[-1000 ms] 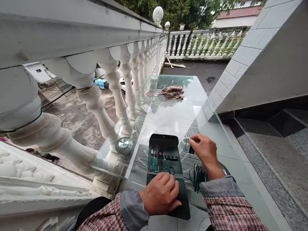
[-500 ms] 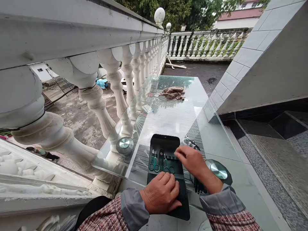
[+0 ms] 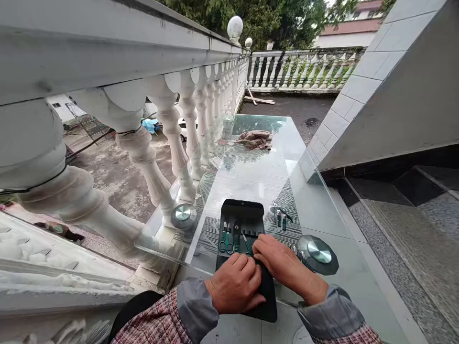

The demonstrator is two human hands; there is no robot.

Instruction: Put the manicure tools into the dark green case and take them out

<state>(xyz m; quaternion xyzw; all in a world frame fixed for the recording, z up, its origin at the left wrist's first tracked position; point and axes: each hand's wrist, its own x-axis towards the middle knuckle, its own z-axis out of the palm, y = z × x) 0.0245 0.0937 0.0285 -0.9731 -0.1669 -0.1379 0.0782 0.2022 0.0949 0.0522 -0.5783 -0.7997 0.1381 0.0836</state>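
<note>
An open black case [image 3: 242,210] lies on the glass table [image 3: 251,179], with green-handled scissors [image 3: 226,244] and other small tools in its slots. My left hand [image 3: 234,283] rests over the lower part of the case, fingers curled; what is under them, if anything, is hidden. Beside it, my right hand [image 3: 274,260] bends its fingers down at the case's right side, near a second pair of scissors [image 3: 246,242]. Its fingertips are partly hidden, and I cannot make out what they grip. Nail clippers [image 3: 281,220] and a plier-like tool lie to the right of the case.
A crumpled brown cloth [image 3: 255,139] lies at the table's far end. Round metal discs [image 3: 184,213] [image 3: 319,254] show at the left and right of the table. A white balustrade [image 3: 163,119] runs along the left; steps are at the right.
My right hand has moved down from the slots to beside my left hand, uncovering the clippers on the glass. My left hand stays over the case. The view has shifted slightly.
</note>
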